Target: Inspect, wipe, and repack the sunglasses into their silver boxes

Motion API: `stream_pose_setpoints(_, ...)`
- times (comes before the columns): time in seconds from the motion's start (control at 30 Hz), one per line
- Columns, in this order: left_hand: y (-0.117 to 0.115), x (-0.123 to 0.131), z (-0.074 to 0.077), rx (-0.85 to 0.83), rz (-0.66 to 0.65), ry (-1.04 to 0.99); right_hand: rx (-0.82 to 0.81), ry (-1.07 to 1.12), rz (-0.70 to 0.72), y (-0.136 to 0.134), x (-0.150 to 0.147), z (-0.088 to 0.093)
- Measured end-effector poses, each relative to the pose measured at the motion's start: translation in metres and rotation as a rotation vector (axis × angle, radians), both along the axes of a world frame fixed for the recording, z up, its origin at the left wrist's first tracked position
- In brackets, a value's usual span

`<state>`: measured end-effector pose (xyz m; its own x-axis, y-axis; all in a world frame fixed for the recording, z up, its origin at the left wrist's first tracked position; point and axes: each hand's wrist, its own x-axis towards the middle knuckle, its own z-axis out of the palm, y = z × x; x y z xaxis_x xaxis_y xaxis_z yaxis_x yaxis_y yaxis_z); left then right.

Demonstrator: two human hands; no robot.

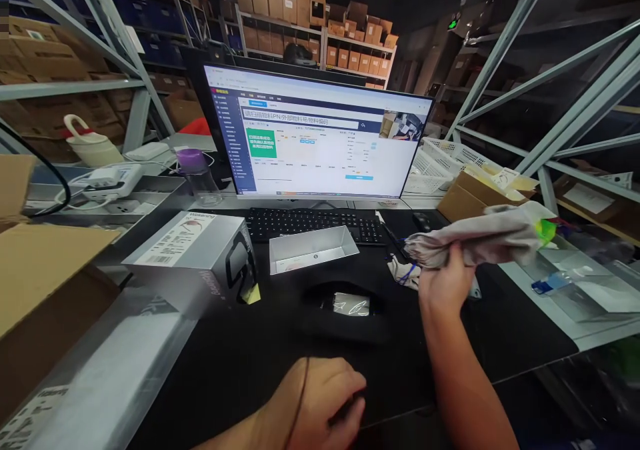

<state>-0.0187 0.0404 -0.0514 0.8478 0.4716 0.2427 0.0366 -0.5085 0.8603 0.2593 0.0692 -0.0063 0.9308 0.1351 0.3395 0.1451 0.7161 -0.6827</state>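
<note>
My right hand is closed on a crumpled beige cloth, holding it up over the right side of the black desk mat. A green tag shows at the cloth's far end. My left hand rests near the front edge of the mat, fingers curled over something dark that I cannot make out. A black foam tray with a small silvery bag in its middle lies between the hands. Behind it stands an open grey box lid.
A monitor and black keyboard stand behind. A grey product box and cardboard lie left. White baskets, a cardboard box and clear plastic packaging sit right. Steel shelving surrounds the desk.
</note>
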Motion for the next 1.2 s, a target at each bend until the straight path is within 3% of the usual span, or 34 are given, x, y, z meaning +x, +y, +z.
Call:
stream_pose_setpoints(0.07, 0.010, -0.003, 0.000, 0.487, 0.160, -0.243, -0.003, -0.037, -0.007, -0.009, 0.007, 0.007)
stream_pose_setpoints(0.13, 0.020, -0.003, -0.002, 0.728, 0.314, -0.369, -0.136, -0.178, -0.035, -0.018, 0.007, 0.011)
stream_pose_setpoints(0.23, 0.026, 0.001, -0.007, 0.846, 0.457, -0.486, -0.408, -0.603, 0.038, -0.026, -0.005, 0.010)
stream_pose_setpoints(0.33, 0.022, 0.004, -0.005, 1.026, 0.505, -0.558, -0.531, -1.194, 0.070, -0.027, -0.032, 0.005)
stream_pose_setpoints(0.43, 0.018, 0.009, 0.011, 1.202, 0.577, -0.367, -0.427, -1.541, 0.033, -0.028, -0.064, -0.002)
stream_pose_setpoints(0.5, 0.023, 0.012, 0.024, 1.162, 0.595, -0.170, -0.314, -1.652, 0.100, -0.030, -0.082, -0.006)
stream_pose_setpoints(0.6, 0.042, 0.012, 0.035, 0.935, 0.549, -0.010, -0.219, -1.642, 0.094, -0.033, -0.093, -0.011)
stream_pose_setpoints(0.73, 0.067, 0.003, 0.030, 0.718, 0.679, -0.132, -0.354, -1.229, -0.015, -0.030, -0.087, -0.013)
stream_pose_setpoints(0.83, 0.075, -0.005, 0.024, 0.710, 0.715, -0.217, -0.382, -1.168, 0.116, -0.027, -0.083, -0.014)
stream_pose_setpoints(0.97, 0.074, -0.011, 0.020, 0.718, 0.644, -0.231, -0.386, -1.167, 0.307, -0.026, -0.091, -0.017)
stream_pose_setpoints(1.07, 0.067, -0.014, 0.022, 0.738, 0.565, -0.221, -0.349, -1.119, 0.291, -0.028, -0.099, -0.018)
stream_pose_setpoints(1.2, 0.056, -0.017, 0.026, 0.911, 0.410, -0.228, -0.295, -1.182, 0.255, -0.033, -0.107, -0.017)
